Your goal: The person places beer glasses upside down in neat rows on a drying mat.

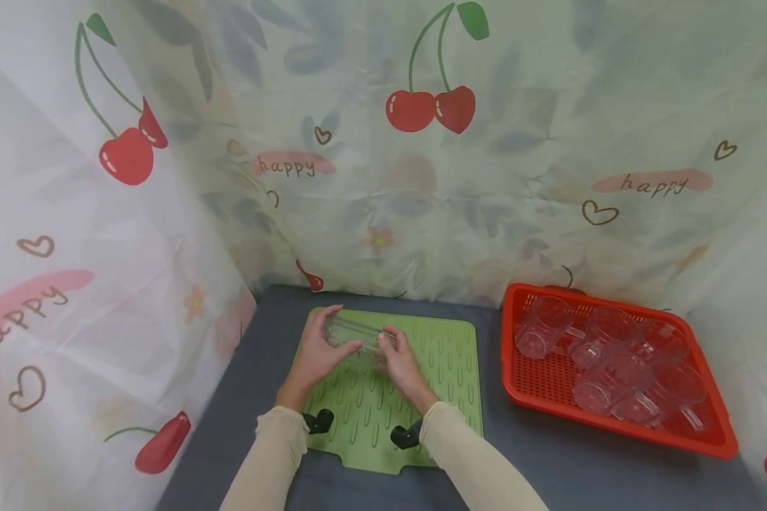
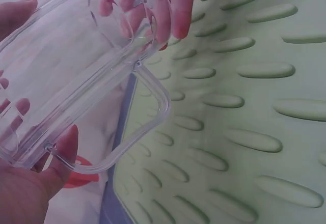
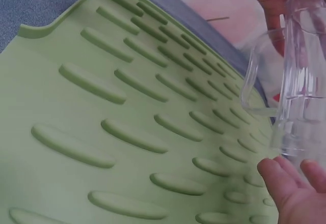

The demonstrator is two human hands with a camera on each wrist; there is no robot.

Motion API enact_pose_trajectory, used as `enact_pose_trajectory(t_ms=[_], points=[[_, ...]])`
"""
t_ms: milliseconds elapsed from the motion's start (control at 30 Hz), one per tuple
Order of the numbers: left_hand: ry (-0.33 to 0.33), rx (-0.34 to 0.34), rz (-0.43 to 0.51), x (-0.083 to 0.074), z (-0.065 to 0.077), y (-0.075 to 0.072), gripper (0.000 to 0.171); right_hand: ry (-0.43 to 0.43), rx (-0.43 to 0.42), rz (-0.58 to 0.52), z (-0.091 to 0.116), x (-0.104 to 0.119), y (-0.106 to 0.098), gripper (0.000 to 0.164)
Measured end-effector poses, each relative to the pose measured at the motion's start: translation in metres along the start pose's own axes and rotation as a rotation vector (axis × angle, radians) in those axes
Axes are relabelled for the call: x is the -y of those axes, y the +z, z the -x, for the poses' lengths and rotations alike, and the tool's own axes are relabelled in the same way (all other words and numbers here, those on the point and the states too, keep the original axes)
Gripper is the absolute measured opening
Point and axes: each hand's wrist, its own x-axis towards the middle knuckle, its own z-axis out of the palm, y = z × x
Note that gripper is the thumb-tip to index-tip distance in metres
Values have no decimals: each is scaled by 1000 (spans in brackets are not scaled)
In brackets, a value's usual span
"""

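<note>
A clear mug (image 1: 356,331) with a side handle (image 2: 162,107) is held on its side above the green ribbed mat (image 1: 447,369). My left hand (image 1: 318,355) grips one end of it, thumb and fingers on opposite sides. At the other end, the fingers of my right hand (image 1: 404,365) pinch the mug. From the right wrist view, right fingertips (image 3: 275,175) touch the mug's lower end, and the handle points away to the left. Whether the mouth faces my left or right hand is hard to tell.
On the right stands a red perforated basket (image 1: 613,421) holding several clear mugs (image 1: 537,333). Dark grey cloth (image 1: 256,341) covers the table under the mat. Printed curtains (image 1: 371,177) close off the back and both sides.
</note>
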Motion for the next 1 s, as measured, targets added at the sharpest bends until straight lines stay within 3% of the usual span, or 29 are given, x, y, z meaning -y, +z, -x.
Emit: enact_pose_trajectory(t_ms=[233,467,733,1000], points=[[7,-27,-47,-5,-4,-6,76,-26,-10,119,-1,-6,-8,62],[24,-90,-83,-9,-8,-13,76,-41,-28,167,3,-8,-19,64],[28,-107,-140,-13,-13,-20,78,-78,-23,315,18,5,-30,65],[33,-100,-169,-11,-20,-20,78,-120,-11,366,29,21,-34,72]])
